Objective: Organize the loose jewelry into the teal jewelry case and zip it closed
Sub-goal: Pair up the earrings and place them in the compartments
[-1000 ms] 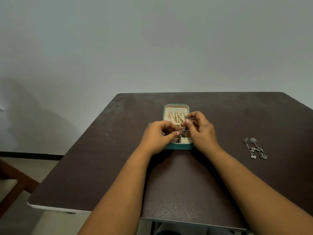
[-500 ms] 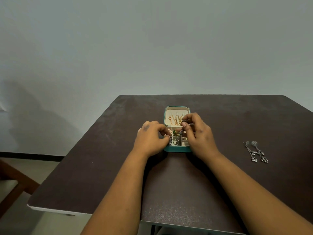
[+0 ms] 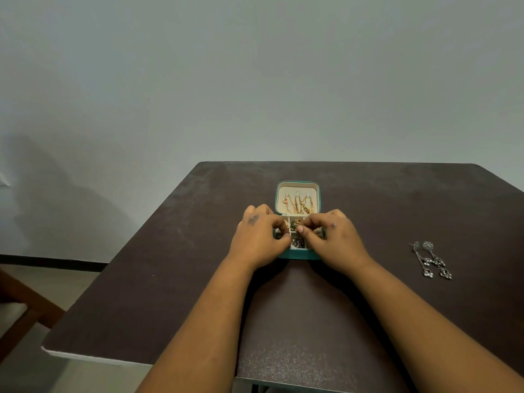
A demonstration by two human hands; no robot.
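Pale grey-green wall [image 3: 255, 80] behind, filling the upper half. Dark brown bench [image 3: 175, 279] below it, pale along the near-left edge, part of a wooden chair [image 3: 25, 310] off to the left on the floor. Two bare forearms reaching in from the bottom, meeting at the middle of the bench. Teal jewelry case [image 3: 297, 254] lying open there, lid [image 3: 297, 185] tipped back on the far side with gold chains [image 3: 297, 204] hanging against its cream lining. Left hand [image 3: 259, 239] resting over the left part of the divided tray, fingers curled inward, tips pressed near the partitions; whether pinching anything, cannot tell. Right hand [image 3: 334, 239] over the right part of the tray, thumb and forefinger drawn together at a middle compartment, seemingly nipping a small piece, too small to be sure. Between the hands, cream compartments [image 3: 296, 236] with tiny gold, green and silver-dark pieces. Well apart, on the bare bench to the right, a pair of long silver drop earrings [image 3: 431, 259] lying side by side, studs at the far end, clusters at the near end.
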